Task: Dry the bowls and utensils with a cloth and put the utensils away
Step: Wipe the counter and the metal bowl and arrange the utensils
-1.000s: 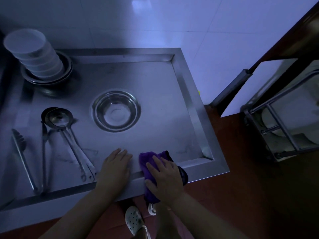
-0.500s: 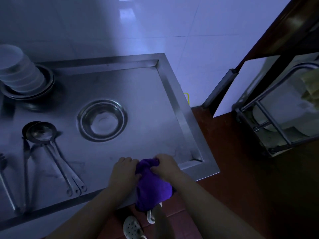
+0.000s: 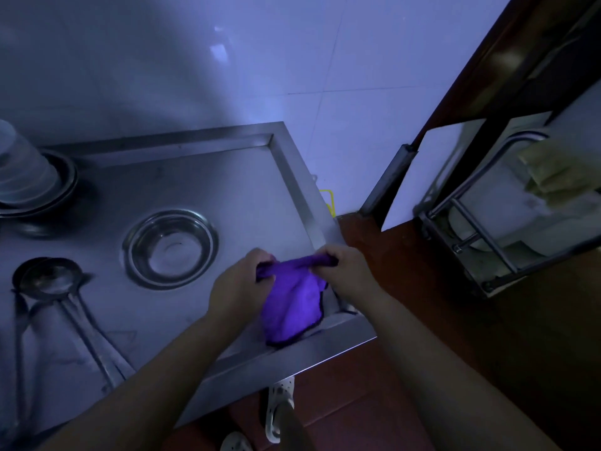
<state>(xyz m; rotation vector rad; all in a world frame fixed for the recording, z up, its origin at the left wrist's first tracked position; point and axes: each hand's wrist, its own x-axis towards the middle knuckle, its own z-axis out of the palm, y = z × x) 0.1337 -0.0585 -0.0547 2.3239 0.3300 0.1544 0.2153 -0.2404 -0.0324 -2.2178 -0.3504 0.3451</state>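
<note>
We've got the purple microfibre cloth pinched btwn left hand & right hand over the steel tray's near rim. Nothing looks dried yet: long-handled steel ladles, shallow steel bowl, stacked white bowls all lie untouched beyond.

We stand in dim bluish light before a glossy white tiled wall. Reddish-brown floor tiles lie below, with a dark wooden door frame at right.
</note>
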